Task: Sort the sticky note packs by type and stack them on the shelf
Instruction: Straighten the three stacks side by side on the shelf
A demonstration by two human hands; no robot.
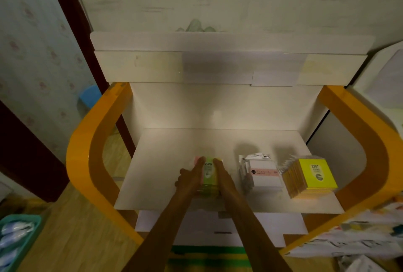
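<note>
Sticky note packs point(209, 177) of the green type, top one marked 2209, sit as a stack on the shelf point(161, 171), left of centre. Head view: my left hand point(190, 177) presses the stack's left side and my right hand point(222, 177) its right side, fingers straight and flat, not curled round anything. The stack lies directly between both palms, its long axis running away from me toward the shelf back. Both hands are equally near. To the right stand a white pack stack point(263, 177) and, beyond it, a yellow pack stack point(311, 178) marked 2207. I judge the step in hand to be squaring the green stack; release calls for parting both palms sideways.
</note>
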